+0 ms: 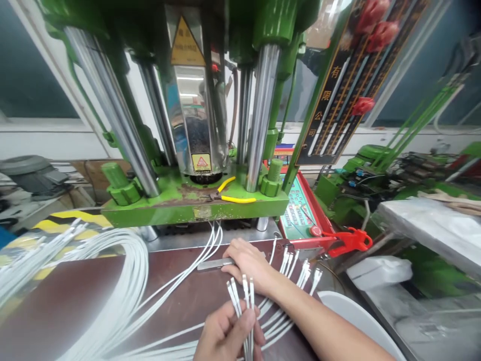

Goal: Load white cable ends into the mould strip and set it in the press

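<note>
Several white USB-type cables [248, 296] are pinched upright between the thumb and fingers of my left hand [229, 331], their connector ends fanned out above. Beyond them, my right hand [246, 263] is curled round a flat metal tool [214, 264] lying low over the brown tabletop [173, 273]. The tool's grey end points left, and its other end is hidden by my palm. Just behind it, a few white cables [210, 248] run into the gap under the green press [195, 213]. More cable ends [306, 273] lie to the right of my wrist.
A large loop of white cables [139, 271] covers the left side of the table. Yellow-handled pliers [236, 199] lie on the press base. To the right stand a control panel [298, 205], a red clamp-like part [351, 241] and a white round tub [356, 316].
</note>
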`<state>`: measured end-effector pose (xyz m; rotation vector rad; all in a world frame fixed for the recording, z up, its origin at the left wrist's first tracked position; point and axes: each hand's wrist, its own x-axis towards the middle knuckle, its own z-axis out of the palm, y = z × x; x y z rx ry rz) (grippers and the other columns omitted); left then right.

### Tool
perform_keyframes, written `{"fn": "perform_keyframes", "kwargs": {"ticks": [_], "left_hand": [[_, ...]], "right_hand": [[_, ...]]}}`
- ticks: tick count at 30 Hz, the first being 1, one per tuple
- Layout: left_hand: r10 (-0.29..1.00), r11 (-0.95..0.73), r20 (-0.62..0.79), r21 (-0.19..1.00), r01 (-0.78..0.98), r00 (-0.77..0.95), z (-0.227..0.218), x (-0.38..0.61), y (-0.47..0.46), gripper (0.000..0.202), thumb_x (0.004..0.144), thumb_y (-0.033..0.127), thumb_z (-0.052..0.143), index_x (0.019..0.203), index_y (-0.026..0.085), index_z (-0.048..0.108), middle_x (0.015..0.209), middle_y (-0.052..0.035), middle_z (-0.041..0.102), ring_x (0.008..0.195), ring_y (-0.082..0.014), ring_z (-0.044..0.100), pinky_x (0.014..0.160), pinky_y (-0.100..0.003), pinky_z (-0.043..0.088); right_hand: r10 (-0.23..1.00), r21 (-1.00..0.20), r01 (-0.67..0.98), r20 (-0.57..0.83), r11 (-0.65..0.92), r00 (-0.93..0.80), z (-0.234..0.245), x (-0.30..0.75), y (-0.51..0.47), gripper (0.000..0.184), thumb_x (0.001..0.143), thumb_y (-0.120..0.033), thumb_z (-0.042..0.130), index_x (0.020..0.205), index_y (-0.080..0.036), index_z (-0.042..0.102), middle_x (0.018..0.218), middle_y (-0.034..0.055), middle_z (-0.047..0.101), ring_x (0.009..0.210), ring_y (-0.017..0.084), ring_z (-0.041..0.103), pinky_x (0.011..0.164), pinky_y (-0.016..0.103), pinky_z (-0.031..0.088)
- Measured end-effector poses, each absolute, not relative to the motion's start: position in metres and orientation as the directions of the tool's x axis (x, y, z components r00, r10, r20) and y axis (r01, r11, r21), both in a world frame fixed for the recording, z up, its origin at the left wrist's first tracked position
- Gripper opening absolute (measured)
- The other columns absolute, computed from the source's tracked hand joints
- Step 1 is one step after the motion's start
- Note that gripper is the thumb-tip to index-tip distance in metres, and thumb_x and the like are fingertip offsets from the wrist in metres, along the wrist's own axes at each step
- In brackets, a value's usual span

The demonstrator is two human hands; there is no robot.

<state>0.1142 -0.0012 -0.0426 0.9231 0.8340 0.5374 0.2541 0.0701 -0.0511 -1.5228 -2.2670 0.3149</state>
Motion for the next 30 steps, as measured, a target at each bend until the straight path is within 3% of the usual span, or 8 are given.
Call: {"fn": "perform_keyframes", "kwargs": {"ticks": [2,6,10,14,17,21,30], "left_hand": [[0.724,0.541,-0.396,0.834,-0.109,0.564,-0.043,0.106,0.004,0.048,0.069,0.059,0.060,0.083,0.013,0.057,0.067,-0.0020,0.060,0.046,-0.0115,0.054,0.046,-0.023,0.036],[0.767,0.474,-0.411,0.880,-0.005,0.494,-0.040,0.097,0.005,0.047,0.073,0.058,0.057,0.078,0.011,0.056,0.062,-0.0034,0.061,0.044,-0.0096,0.052,0.043,-0.021,0.027],[0.781,0.470,-0.419,0.882,0.006,0.464,-0.035,0.098,0.006,0.044,0.071,0.057,0.059,0.073,0.012,0.054,0.059,-0.0023,0.061,0.041,-0.0083,0.051,0.042,-0.019,0.031],[0.789,0.481,-0.440,0.877,0.014,0.430,-0.043,0.102,0.009,0.045,0.071,0.058,0.058,0.074,0.013,0.054,0.056,-0.0011,0.060,0.040,-0.0089,0.051,0.041,-0.019,0.033],[0.787,0.487,-0.452,0.873,0.025,0.419,-0.051,0.102,0.012,0.049,0.069,0.061,0.058,0.075,0.013,0.055,0.049,0.0007,0.056,0.035,-0.0078,0.046,0.039,-0.019,0.028],[0.772,0.488,-0.471,0.869,0.075,0.427,-0.055,0.103,0.015,0.048,0.070,0.062,0.057,0.073,0.013,0.058,0.042,0.0021,0.052,0.032,-0.0070,0.040,0.038,-0.019,0.025],[0.766,0.496,-0.509,0.856,0.142,0.392,-0.061,0.109,0.016,0.045,0.072,0.059,0.056,0.073,0.014,0.060,0.037,0.0041,0.048,0.033,-0.0083,0.039,0.039,-0.020,0.026]], "right_hand": [[0.904,-0.411,0.805,0.204,0.427,-0.376,-0.047,0.256,0.067,0.017,0.086,-0.035,0.054,0.088,-0.019,0.054,0.090,0.0039,0.054,0.087,0.020,0.049,0.076,0.031,0.039],[0.923,-0.565,0.735,0.155,0.376,-0.353,-0.033,0.260,0.060,0.015,0.092,-0.034,0.044,0.097,-0.021,0.048,0.089,0.0028,0.059,0.079,0.018,0.054,0.069,0.029,0.040],[0.967,-0.770,0.591,0.133,0.240,-0.219,-0.027,0.262,0.059,0.024,0.089,-0.041,0.048,0.104,-0.023,0.049,0.072,-0.0016,0.058,0.064,0.015,0.054,0.061,0.027,0.039],[0.971,-0.958,0.285,-0.094,-0.028,-0.218,-0.030,0.267,0.060,0.041,0.085,-0.047,0.051,0.118,-0.022,0.051,0.068,-0.0021,0.059,0.043,0.008,0.045,0.043,0.022,0.034],[0.943,-0.984,0.116,-0.163,-0.134,-0.290,-0.030,0.270,0.059,0.046,0.086,-0.049,0.049,0.122,-0.022,0.053,0.075,0.0016,0.062,0.047,0.007,0.047,0.044,0.020,0.035],[0.930,-0.982,-0.064,-0.144,-0.175,-0.339,-0.027,0.271,0.058,0.048,0.083,-0.048,0.054,0.125,-0.023,0.052,0.079,0.0029,0.063,0.050,0.007,0.046,0.045,0.020,0.035],[0.920,-0.965,-0.143,-0.157,-0.221,-0.360,-0.024,0.274,0.057,0.044,0.084,-0.041,0.055,0.123,-0.021,0.054,0.077,0.0042,0.065,0.048,0.006,0.049,0.047,0.019,0.033]]}}
